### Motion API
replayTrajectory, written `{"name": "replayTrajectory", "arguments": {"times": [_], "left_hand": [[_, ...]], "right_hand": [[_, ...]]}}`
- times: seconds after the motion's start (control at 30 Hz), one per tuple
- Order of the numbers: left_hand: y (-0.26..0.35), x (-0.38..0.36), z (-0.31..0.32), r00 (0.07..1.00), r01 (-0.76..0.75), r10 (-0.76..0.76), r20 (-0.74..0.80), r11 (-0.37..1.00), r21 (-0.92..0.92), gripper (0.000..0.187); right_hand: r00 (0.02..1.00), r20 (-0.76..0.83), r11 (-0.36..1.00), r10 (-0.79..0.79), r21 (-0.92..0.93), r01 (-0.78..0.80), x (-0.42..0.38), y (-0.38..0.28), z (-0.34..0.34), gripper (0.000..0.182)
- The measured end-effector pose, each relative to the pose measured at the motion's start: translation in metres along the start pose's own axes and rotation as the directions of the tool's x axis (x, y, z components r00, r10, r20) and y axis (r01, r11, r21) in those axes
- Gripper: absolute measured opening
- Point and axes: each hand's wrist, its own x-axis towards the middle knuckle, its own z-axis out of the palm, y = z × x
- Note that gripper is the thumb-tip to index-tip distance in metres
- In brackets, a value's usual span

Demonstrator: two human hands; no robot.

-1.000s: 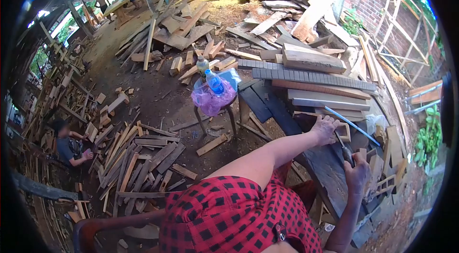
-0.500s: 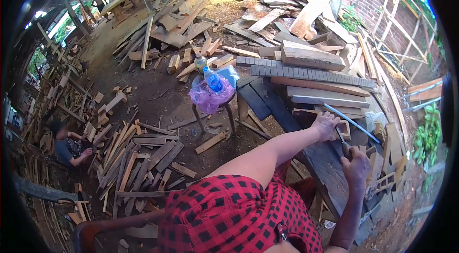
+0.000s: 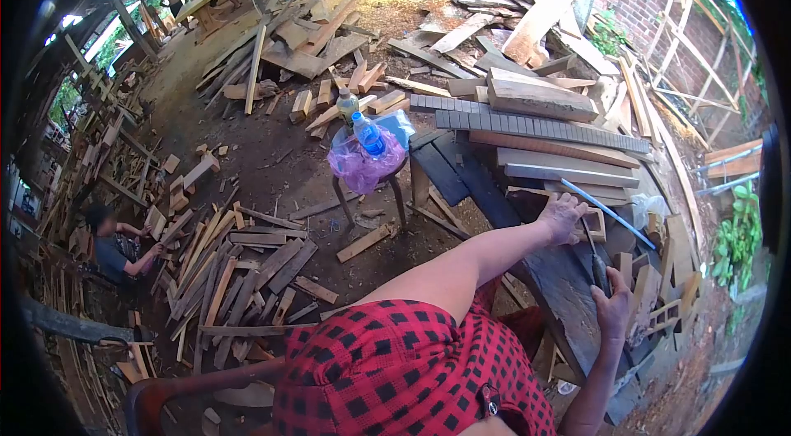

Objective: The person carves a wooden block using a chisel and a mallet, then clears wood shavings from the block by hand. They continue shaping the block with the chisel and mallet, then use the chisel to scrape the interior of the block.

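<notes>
Stool (image 3: 394, 180) with pink bag (image 3: 356, 168) and blue bottle (image 3: 369, 138) on my left. My left hand (image 3: 562, 219) is down by the wooden frame (image 3: 599, 226) on the dark surface (image 3: 560, 288); can't tell if its fingers grip. Blue rod (image 3: 614, 217) just beyond. My right hand (image 3: 612, 304) has its fingers round the tool's dark handle (image 3: 600, 273), blade at the frame.

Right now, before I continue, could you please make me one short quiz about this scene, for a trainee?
1. Which hand holds the thin-bladed tool?
2. True or false: the pink plastic bag rests on the stool.
3. Fill in the missing colour: the checked garment is black and ____.

Key: 1. The right hand. 2. True. 3. Red.
</notes>
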Motion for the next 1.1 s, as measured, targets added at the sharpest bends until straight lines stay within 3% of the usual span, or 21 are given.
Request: {"name": "replayTrajectory", "arguments": {"times": [0.4,0.6,0.8,0.9,0.97,1.0,1.07,1.1], "left_hand": [[-0.001,0.001,0.007,0.999,-0.005,0.004,-0.052,1.000,-0.029,0.073],[-0.002,-0.001,0.006,0.998,-0.014,0.012,-0.065,1.000,-0.021,0.074],[-0.001,-0.004,-0.002,0.999,-0.019,0.019,-0.030,1.000,-0.015,0.073],[-0.003,-0.004,0.003,0.999,-0.026,0.026,-0.023,1.000,0.012,0.073],[-0.005,-0.005,0.009,0.991,-0.060,0.065,-0.115,0.997,0.046,0.074],[-0.006,-0.005,0.010,0.991,-0.059,0.064,-0.115,0.997,0.045,0.074],[-0.007,-0.007,0.006,0.989,-0.102,0.105,-0.105,0.994,0.037,0.074],[-0.007,-0.006,0.008,0.989,-0.100,0.104,-0.105,0.994,0.036,0.074]], "right_hand": [[0.998,-0.043,0.995,-0.040,-0.089,0.036,-0.007,-0.013,-0.001,0.052],[0.999,0.030,0.974,0.025,-0.226,-0.018,-0.010,-0.053,-0.026,0.047],[0.994,0.041,0.995,0.100,0.005,-0.101,-0.023,-0.043,-0.050,0.043],[0.993,-0.063,0.995,0.098,0.038,-0.096,-0.038,-0.024,-0.050,0.042],[0.970,-0.210,0.993,0.121,0.041,-0.114,-0.048,0.011,-0.038,0.039],[0.970,-0.210,0.993,0.121,0.041,-0.115,-0.054,0.026,-0.032,0.039],[0.933,-0.229,0.944,0.278,0.246,-0.221,-0.064,0.051,-0.021,0.036],[0.933,-0.227,0.944,0.278,0.245,-0.222,-0.066,0.069,-0.010,0.036]]}}
